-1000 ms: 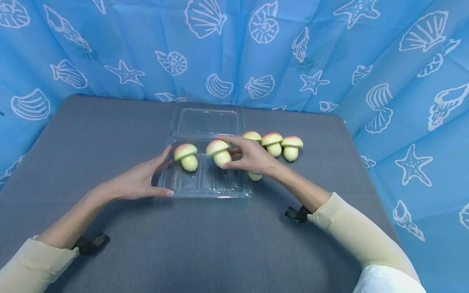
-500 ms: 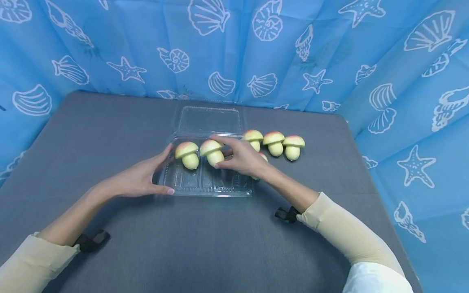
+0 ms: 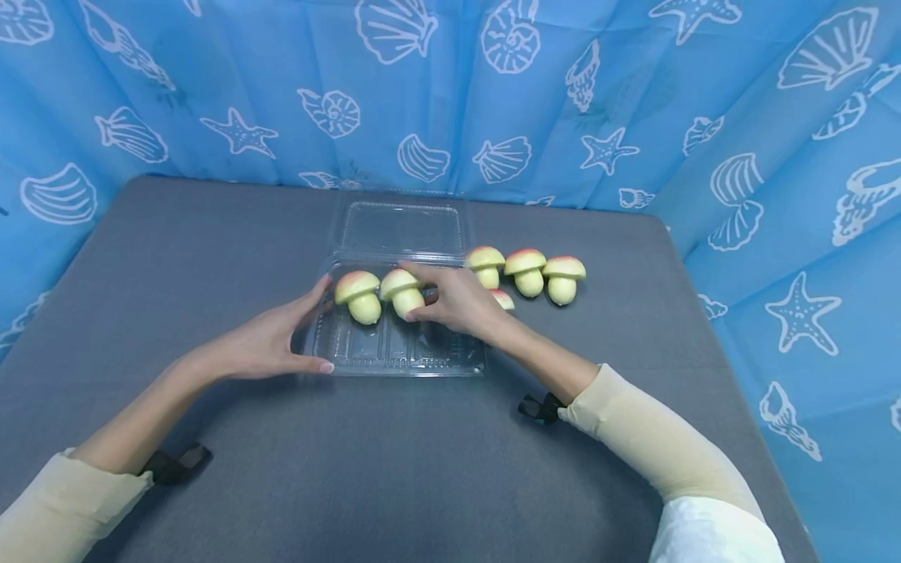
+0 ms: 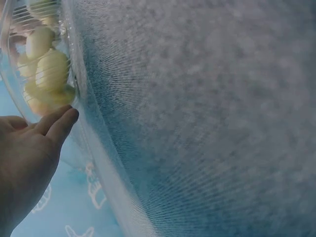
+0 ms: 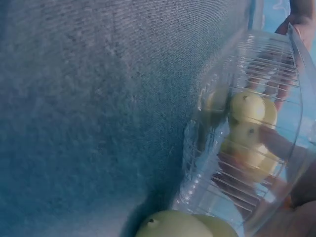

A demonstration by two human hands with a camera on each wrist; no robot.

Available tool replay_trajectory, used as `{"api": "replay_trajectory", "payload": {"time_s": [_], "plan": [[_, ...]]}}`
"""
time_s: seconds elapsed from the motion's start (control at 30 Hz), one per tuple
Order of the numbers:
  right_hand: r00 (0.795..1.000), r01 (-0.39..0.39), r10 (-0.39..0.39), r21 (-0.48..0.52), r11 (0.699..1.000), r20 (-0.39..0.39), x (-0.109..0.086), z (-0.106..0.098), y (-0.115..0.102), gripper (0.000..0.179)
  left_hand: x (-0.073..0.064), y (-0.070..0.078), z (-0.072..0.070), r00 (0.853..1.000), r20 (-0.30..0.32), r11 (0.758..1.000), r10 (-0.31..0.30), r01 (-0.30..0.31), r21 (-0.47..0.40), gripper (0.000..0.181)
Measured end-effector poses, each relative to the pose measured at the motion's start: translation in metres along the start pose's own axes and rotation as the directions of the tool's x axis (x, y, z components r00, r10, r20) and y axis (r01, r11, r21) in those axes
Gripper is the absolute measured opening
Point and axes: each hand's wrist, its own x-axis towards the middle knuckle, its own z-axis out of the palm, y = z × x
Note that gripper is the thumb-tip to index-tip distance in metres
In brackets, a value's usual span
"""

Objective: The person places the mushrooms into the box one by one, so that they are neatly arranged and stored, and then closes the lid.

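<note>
A clear plastic container (image 3: pixel 352 361) sits on the table with its lid (image 3: pixel 401 228) folded back behind it. In its left part lies a pale yellow toy mushroom (image 3: pixel 363 305) with a reddish cap. My right hand (image 3: pixel 468 301) pinches a second toy mushroom (image 3: pixel 405 297) between thumb and fingers, right beside the first, inside the container. My left hand (image 3: pixel 263 344) rests at the container's left side, thumb at the front corner and fingers farther back; the left wrist view shows the fingers (image 4: pixel 61 126) straight against the wall.
Right of the container stand three more toy mushrooms, the left (image 3: pixel 486 262), middle (image 3: pixel 526 274) and right one (image 3: pixel 563 280). Another mushroom (image 3: pixel 503 299) is partly hidden by my right hand. A blue shell-patterned curtain (image 3: pixel 450 94) hangs behind the grey table (image 3: pixel 394 469).
My right hand has carried its toy mushroom left and set it close against the first one. The left hand stays at the container's side.
</note>
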Motion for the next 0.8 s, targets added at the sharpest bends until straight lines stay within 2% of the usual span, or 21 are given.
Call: {"api": "replay_trajectory", "payload": {"time_s": [0.3, 0.57, 0.8], "plan": [[1.000, 0.007, -0.006, -0.037, 0.999, 0.009, 0.001, 0.006, -0.003, 0.079, 0.001, 0.000, 0.000, 1.000, -0.005, 1.000, 0.007, -0.007, 0.012, 0.126], [0.997, -0.040, 0.037, 0.036, 0.999, 0.073, 0.002, 0.000, 0.000, 0.081, 0.001, 0.001, 0.002, 1.000, 0.002, 1.000, 0.004, -0.004, -0.003, 0.125], [0.993, -0.068, 0.057, 0.094, 0.993, 0.107, 0.001, -0.013, 0.001, 0.077, 0.000, 0.001, 0.001, 1.000, 0.004, 1.000, 0.010, -0.010, -0.015, 0.125]]}}
